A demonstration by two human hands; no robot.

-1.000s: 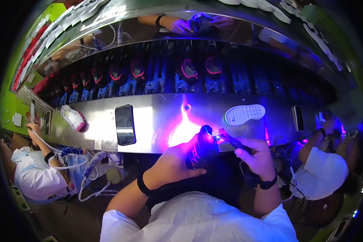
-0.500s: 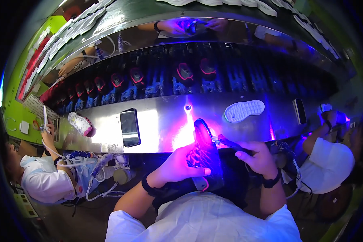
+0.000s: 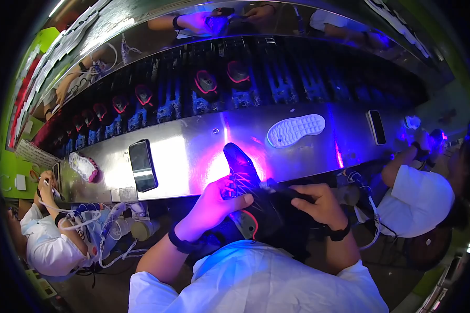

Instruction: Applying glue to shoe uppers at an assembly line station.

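A dark shoe upper (image 3: 244, 172) with zigzag lacing and a red-edged heel opening hangs over the bench's near edge, toe pointing away from me. My left hand (image 3: 211, 207) grips it from the left, with the thumb lying across its top. In my right hand (image 3: 321, 203) is the dark handle of a brush (image 3: 284, 191). Its head meets the shoe's right side around the middle. Violet light makes the exact contact hard to see. Beyond the shoe, a white shoe sole (image 3: 296, 130) lies tread up on the metal bench (image 3: 190, 133).
A phone (image 3: 142, 165) and a white-and-pink shoe piece (image 3: 83, 167) lie to the left; another phone (image 3: 376, 127) lies right. Behind the bench runs a conveyor rack (image 3: 167, 107) carrying several dark shoes. Co-workers sit at left (image 3: 55, 242) and right (image 3: 420, 203).
My view has shifted, so the bench things appear further left. The shoe has rolled, showing more of its laced top. The brush has moved from near the toe back along the shoe's side.
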